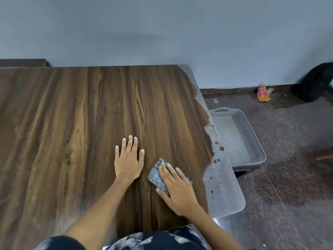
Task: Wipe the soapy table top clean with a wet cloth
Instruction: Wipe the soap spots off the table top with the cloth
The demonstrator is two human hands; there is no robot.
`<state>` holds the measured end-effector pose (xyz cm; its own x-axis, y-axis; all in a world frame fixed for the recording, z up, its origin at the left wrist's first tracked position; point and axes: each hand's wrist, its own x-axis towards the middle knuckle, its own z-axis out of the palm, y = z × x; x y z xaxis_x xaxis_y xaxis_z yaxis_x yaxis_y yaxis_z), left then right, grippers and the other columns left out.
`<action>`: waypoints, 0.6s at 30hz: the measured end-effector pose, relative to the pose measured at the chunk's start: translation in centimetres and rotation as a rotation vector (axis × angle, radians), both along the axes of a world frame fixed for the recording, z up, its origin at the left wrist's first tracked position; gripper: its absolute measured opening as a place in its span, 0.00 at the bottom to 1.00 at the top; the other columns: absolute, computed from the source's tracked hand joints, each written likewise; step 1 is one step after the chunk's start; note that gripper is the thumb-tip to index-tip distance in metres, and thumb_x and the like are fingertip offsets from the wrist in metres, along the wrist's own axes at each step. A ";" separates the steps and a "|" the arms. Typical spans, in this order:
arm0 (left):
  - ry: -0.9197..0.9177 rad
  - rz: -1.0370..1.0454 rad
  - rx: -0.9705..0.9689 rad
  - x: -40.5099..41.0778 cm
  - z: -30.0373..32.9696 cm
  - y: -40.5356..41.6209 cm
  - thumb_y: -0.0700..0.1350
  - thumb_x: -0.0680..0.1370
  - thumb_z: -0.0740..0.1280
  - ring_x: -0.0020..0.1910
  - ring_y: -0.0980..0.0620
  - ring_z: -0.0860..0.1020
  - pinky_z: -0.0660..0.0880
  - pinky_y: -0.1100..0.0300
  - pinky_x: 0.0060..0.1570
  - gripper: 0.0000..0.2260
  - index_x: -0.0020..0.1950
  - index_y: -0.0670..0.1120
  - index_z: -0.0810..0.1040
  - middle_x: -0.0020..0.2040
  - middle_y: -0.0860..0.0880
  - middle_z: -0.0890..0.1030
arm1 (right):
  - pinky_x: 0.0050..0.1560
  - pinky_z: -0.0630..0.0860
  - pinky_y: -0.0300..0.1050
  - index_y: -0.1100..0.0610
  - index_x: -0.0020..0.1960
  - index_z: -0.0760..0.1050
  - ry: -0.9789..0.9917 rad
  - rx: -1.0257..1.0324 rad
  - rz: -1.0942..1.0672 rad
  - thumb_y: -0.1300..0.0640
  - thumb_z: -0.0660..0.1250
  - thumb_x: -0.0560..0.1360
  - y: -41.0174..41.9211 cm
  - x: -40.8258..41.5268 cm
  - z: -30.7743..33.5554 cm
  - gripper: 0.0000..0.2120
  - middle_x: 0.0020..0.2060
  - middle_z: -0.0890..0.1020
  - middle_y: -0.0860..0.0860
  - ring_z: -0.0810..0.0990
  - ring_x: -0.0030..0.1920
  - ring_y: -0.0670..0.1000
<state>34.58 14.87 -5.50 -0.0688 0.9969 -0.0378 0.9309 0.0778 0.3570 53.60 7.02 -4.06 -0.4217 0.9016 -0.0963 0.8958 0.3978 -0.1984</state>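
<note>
Cloth (157, 175), a small grey-blue rag with a mottled weave, lies flat near the front right part of the table top (90, 123), its long axis slanting from the far left toward the near right, one crumpled corner pointing away from the person. The right hand (177, 192) lies on it with fingers straight and slightly spread, palm down, pressing it against the wood rather than clutching it. Just beside it, the left hand (128, 159) rests bare on the table, fingers straight and fanned, pointing toward the far wall and holding nothing. The table top is a dark brown wood-grain laminate with long streaks running away from the person; it looks smooth and a little glossy. Along its right edge runs a pale grey soapy film (219, 170), ragged where it meets the clean wood and dotted with brown spots. On the speckled dark stone floor (288, 159) just past that edge sits a grey plastic tub (252, 134), rectangular, with a perforated rim and a handle slot, holding cloudy water. Farther off, near the wall, lies a pink and yellow carton (263, 93); its printing is too small to read. A dark bag (318, 82) slumps against the wall at the far right.
</note>
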 end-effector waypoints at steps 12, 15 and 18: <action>0.043 -0.021 0.013 1.4 -1.3 -5.1 0.57 0.77 0.41 0.75 0.47 0.51 0.46 0.47 0.71 0.29 0.75 0.45 0.56 0.76 0.46 0.57 | 0.74 0.42 0.49 0.54 0.77 0.45 0.026 -0.020 -0.324 0.34 0.33 0.75 3.2 -2.1 -0.4 0.37 0.76 0.49 0.50 0.44 0.75 0.49; 0.044 -0.021 0.011 1.4 -1.6 -6.2 0.56 0.77 0.42 0.75 0.46 0.53 0.49 0.45 0.71 0.29 0.75 0.45 0.57 0.75 0.46 0.58 | 0.73 0.52 0.50 0.54 0.75 0.53 0.040 0.021 -0.089 0.45 0.40 0.82 -2.1 -1.6 -0.5 0.25 0.74 0.56 0.48 0.50 0.75 0.47; 0.038 -0.018 0.010 1.3 -1.6 -6.9 0.57 0.77 0.41 0.75 0.47 0.53 0.48 0.47 0.71 0.29 0.75 0.45 0.56 0.75 0.47 0.57 | 0.69 0.55 0.48 0.53 0.74 0.58 -0.036 0.067 0.027 0.47 0.43 0.82 -6.1 2.4 -1.2 0.23 0.72 0.63 0.47 0.56 0.74 0.46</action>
<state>35.89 7.99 -7.10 -0.0520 0.9983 -0.0256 0.9451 0.0575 0.3216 55.98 0.92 -5.22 -0.4434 0.8948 -0.0520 0.8906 0.4333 -0.1382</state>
